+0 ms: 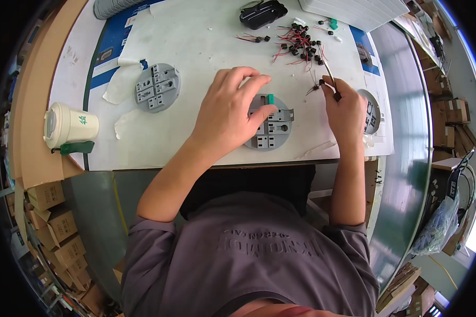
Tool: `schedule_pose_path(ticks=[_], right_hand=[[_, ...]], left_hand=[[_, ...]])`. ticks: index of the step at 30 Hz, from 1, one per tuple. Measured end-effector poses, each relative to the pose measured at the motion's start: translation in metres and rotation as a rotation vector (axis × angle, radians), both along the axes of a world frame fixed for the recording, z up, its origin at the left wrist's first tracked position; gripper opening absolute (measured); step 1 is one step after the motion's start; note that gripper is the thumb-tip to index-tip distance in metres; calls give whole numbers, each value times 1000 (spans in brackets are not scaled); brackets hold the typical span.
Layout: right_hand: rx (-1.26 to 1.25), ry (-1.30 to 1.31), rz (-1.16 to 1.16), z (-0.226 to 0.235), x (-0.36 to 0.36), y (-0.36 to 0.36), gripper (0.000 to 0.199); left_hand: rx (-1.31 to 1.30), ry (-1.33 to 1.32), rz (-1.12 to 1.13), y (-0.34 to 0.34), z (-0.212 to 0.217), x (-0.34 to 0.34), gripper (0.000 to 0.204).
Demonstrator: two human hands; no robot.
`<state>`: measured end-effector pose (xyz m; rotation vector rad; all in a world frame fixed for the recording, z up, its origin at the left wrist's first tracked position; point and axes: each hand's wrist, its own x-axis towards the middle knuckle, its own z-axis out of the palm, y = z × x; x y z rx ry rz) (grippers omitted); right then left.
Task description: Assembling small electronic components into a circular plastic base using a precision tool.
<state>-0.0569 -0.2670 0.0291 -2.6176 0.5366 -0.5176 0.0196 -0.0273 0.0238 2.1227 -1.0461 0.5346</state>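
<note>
My left hand (230, 108) is over the left side of a round grey plastic base (267, 141), fingers apart and curved. Its thumb comes close to a small green block (271, 99) on that base; whether they touch I cannot tell. My right hand (345, 108), to the right of the base, is closed on a slim metal tool with a dark end (328, 70); its exact kind is unclear. By the right fingertips lies a small black component with thin wires (316, 87). Beyond is a pile of similar black components with red and black wires (301, 45).
Another grey base (157, 88) lies to the left. A cream lidded cup (71, 125) stands at the left edge. A black case (263, 14) is at the back, a white box (354, 13) at the back right. A round dish-like part (373, 112) sits beside my right hand.
</note>
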Motion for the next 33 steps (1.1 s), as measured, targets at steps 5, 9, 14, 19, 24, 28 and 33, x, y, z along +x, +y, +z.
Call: schedule_pose_path(ticks=[5, 9, 14, 19, 24, 28, 33], right_hand=[[183, -152, 31, 17, -19, 24, 10], [203, -414, 299, 22, -33, 52, 16], [335, -491, 447, 20, -39, 67, 23], [699, -353, 373, 14, -45, 75, 23], [889, -141, 286, 22, -49, 71, 25], [566, -345, 457, 7, -41, 67, 24], [395, -500, 574, -3, -44, 68, 24]], left_hand=[[-133, 63, -95, 8, 16, -2, 38], [-303, 599, -272, 9, 36, -19, 33], [-373, 870, -329, 16, 35, -26, 22], [-369, 844, -297, 19, 33, -32, 11], [-371, 686, -266, 13, 23, -31, 4], [-408, 885, -305, 13, 25, -34, 6], [-427, 1054, -338, 11, 29, -40, 8]])
